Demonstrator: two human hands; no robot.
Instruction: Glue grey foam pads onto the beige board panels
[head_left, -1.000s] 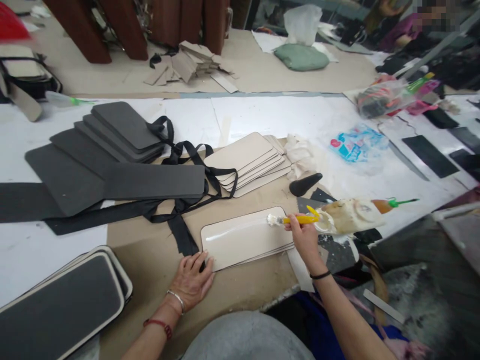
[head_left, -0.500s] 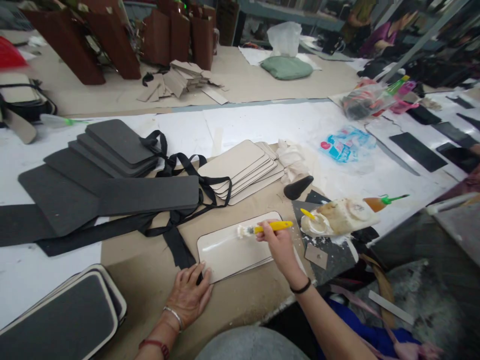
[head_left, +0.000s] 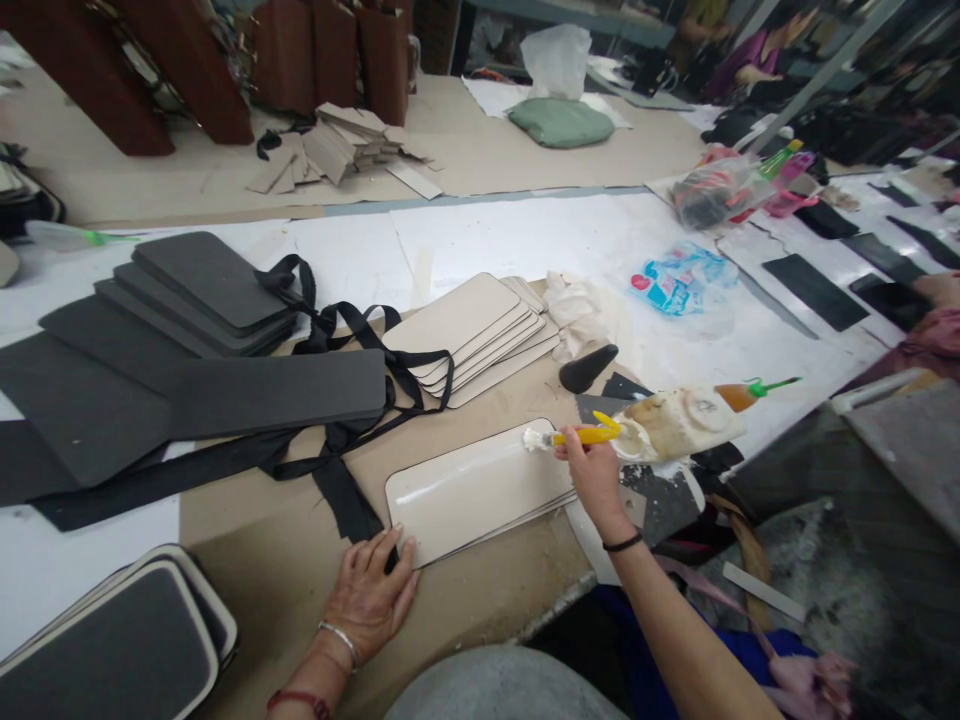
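A beige rounded panel (head_left: 472, 495) lies on the brown work sheet, with other panels under its lower edge and a wet shine on its top. My right hand (head_left: 594, 475) is closed round a yellow-handled brush (head_left: 589, 436), whose white-coated bristles are at the panel's upper right end. My left hand (head_left: 375, 585) rests with its fingers spread at the panel's lower left corner. Right of my right hand stands a cream-coloured glue container (head_left: 682, 425) with a second yellow handle at its mouth.
Dark grey panels (head_left: 277, 395) and black straps (head_left: 341, 480) lie left; fanned beige panels (head_left: 465, 325) lie behind. A black tool (head_left: 589, 369) is near the container. Dark panels with pale rims (head_left: 127, 640) are front left. A person (head_left: 757, 55) is at the back right.
My right hand and the brush have moved right along the panel, towards its far end. My left hand stays at the lower left corner. The whole view has shifted slightly.
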